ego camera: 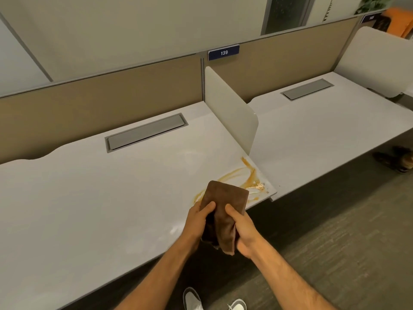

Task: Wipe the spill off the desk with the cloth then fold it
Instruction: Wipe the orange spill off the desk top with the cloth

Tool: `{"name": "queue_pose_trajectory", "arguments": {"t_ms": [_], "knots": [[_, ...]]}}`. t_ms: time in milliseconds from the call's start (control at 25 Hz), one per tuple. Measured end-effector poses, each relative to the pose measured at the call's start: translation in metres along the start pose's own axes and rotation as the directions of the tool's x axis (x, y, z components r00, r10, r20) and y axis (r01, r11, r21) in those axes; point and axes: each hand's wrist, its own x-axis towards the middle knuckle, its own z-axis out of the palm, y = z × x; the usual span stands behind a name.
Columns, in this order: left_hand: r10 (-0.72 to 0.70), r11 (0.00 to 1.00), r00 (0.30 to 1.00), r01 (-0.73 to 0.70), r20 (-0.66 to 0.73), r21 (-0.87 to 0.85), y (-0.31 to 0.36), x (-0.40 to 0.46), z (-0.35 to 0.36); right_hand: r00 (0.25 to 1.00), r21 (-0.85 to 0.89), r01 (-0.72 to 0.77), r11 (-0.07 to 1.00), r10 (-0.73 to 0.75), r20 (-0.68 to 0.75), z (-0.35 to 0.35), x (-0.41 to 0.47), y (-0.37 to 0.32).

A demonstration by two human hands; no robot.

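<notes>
A brown cloth (224,204) is held up in both hands above the front edge of the white desk (89,198). My left hand (197,222) grips its left side and my right hand (242,229) grips its right side, thumbs on top. The cloth's upper part is folded flat and its lower end hangs bunched between my palms. An orange-brown spill (242,175) streaks the desk's right front corner, just beyond the cloth, with a pale lump at its right end. Part of the spill is hidden behind the cloth.
A white divider panel (230,113) stands upright along the desk's right side, near the spill. A grey cable flap (145,133) is set into the desk at the back. A second desk (324,130) lies to the right. My white shoes (194,298) show on the floor below.
</notes>
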Motion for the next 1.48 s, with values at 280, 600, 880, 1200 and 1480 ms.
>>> {"name": "queue_pose_trajectory", "arguments": {"t_ms": [280, 600, 880, 1200, 1480], "knots": [[0.150, 0.895, 0.988, -0.117, -0.043, 0.430, -0.005, 0.013, -0.027, 0.949, -0.294, 0.123, 0.948, -0.199, -0.245, 0.010, 0.020, -0.017], [0.094, 0.615, 0.995, -0.091, 0.041, 0.783, -0.043, 0.073, -0.131, 0.947, -0.594, -0.023, 0.804, -0.172, -0.270, -0.006, 0.074, -0.020], [0.052, 0.436, 0.995, -0.104, 0.090, 0.894, -0.085, 0.141, -0.171, 0.915, -0.855, 0.010, 0.519, -0.351, -0.202, -0.015, 0.142, -0.011], [0.122, -0.029, 0.945, -0.303, 0.305, 0.952, -0.141, 0.188, -0.208, 0.897, -0.961, -0.091, -0.259, -0.440, 0.034, -0.033, 0.228, 0.046], [0.202, -0.053, 0.930, -0.301, 0.306, 0.952, -0.153, 0.193, -0.209, 0.827, -0.972, -0.100, -0.215, -0.560, 0.039, -0.043, 0.270, 0.073]]}}
